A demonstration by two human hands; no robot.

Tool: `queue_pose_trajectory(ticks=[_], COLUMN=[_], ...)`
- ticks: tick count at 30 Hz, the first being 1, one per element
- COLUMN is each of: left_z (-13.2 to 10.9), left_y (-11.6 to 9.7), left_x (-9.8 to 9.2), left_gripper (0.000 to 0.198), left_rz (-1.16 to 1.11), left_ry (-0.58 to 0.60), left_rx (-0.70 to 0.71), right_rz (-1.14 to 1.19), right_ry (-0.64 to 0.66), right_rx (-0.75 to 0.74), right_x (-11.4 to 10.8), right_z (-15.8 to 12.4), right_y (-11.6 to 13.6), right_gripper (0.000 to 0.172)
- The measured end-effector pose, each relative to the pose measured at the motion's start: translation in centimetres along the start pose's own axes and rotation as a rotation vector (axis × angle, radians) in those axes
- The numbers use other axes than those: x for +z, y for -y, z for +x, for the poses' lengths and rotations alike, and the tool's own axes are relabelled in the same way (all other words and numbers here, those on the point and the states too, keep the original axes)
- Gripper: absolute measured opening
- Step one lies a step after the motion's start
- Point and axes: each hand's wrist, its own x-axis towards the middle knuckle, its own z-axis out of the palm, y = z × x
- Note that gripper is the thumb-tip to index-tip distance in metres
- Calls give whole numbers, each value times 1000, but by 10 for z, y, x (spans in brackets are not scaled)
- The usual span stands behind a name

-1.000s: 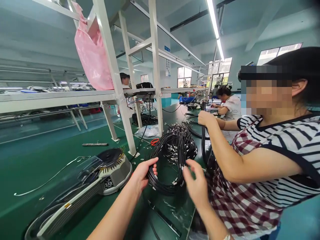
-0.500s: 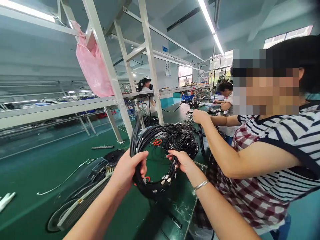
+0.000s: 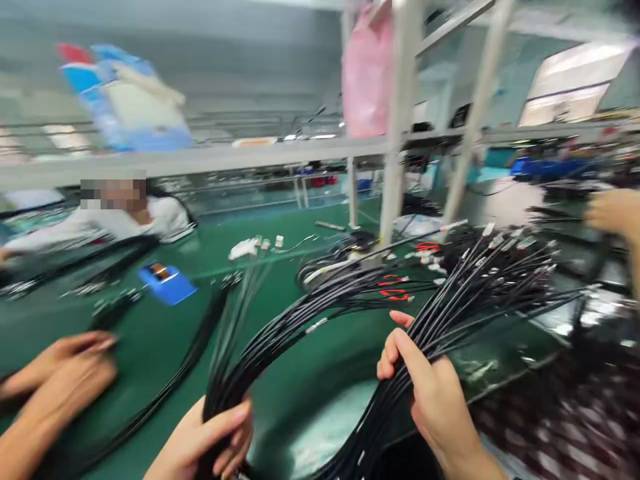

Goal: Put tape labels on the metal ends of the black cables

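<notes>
Black cable bundle arcs above the green tabletop, my left hand clamped on its near loop, my right hand wrapped around the fanning strands. I judge those loose ends could snag the red scissors beyond.

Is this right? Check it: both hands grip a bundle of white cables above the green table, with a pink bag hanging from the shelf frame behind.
Not quite. The head view shows the cable bundle is black, not white. The rest stands: the left hand and the right hand both grip it above the green table, and a pink bag hangs from the shelf frame behind.
</notes>
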Motion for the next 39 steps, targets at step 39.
queue_pose_trajectory(ticks=[39], left_z=[-49], left_y=[58], left_x=[-79], left_gripper=[18], left_rz=[874], left_ry=[-670], left_rx=[542], right_rz=[-1127], right_ry=[1255], right_rx=[-338], right_x=[109], right_z=[-55], right_y=[-86], right_gripper=[20])
